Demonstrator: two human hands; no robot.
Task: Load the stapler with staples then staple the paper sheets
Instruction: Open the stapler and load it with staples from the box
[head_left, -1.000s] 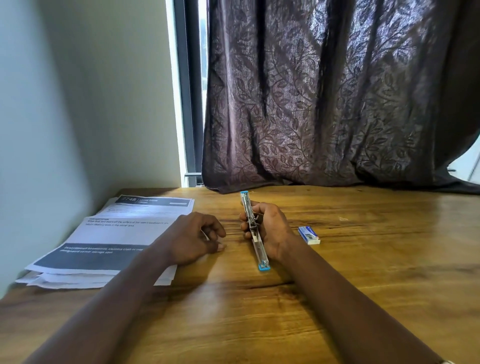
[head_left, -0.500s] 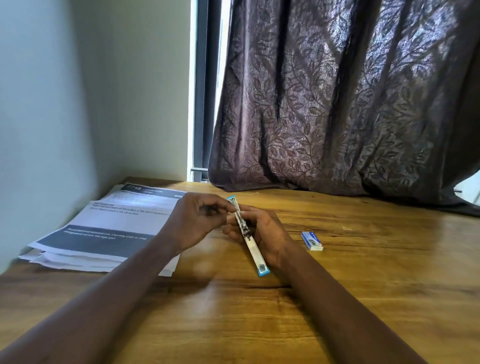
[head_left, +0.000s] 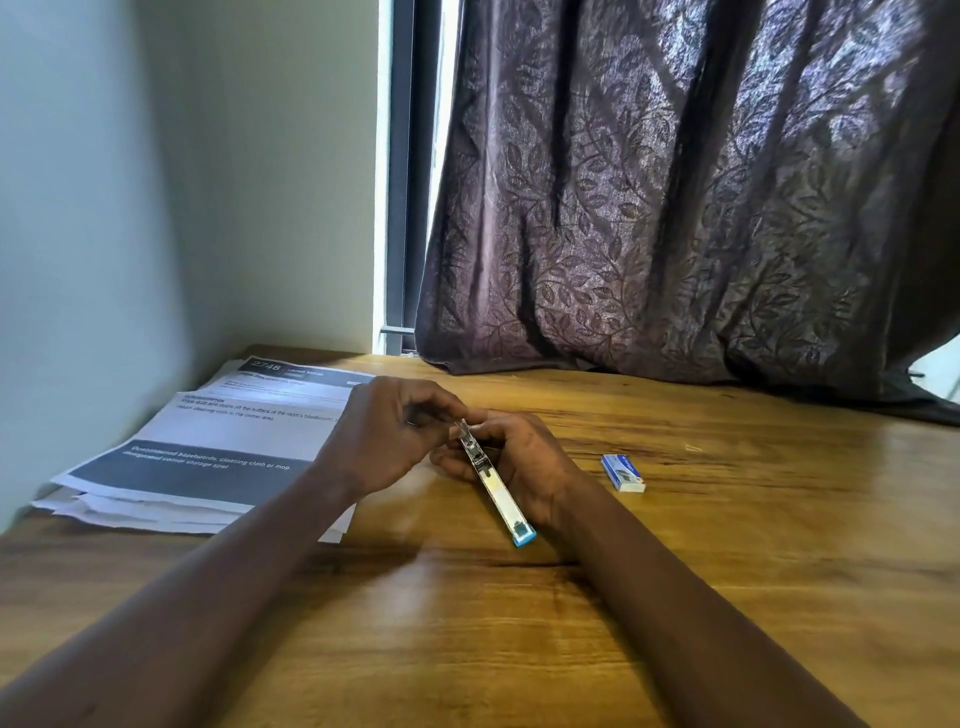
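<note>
Your right hand (head_left: 519, 462) grips the stapler (head_left: 493, 488) opened flat, channel up, over the counter (head_left: 727, 571) so your left hand (head_left: 379, 441), pinching what looks like a staple strip (head_left: 427, 420), can feed its far end. Staple box (head_left: 622, 472) lies right of it, contents hidden. Paper sheets (head_left: 208, 452) wait left, 0 stapled by my read.

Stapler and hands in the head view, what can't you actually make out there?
- Head view: whatever the left hand pinches at the stapler's far end, hidden by its curled fingers.
- Head view: stapler's underside, covered by the gripping right hand.
- Head view: staple box print, too small.
- Head view: lower paper sheets, under the top sheet and left forearm.
</note>
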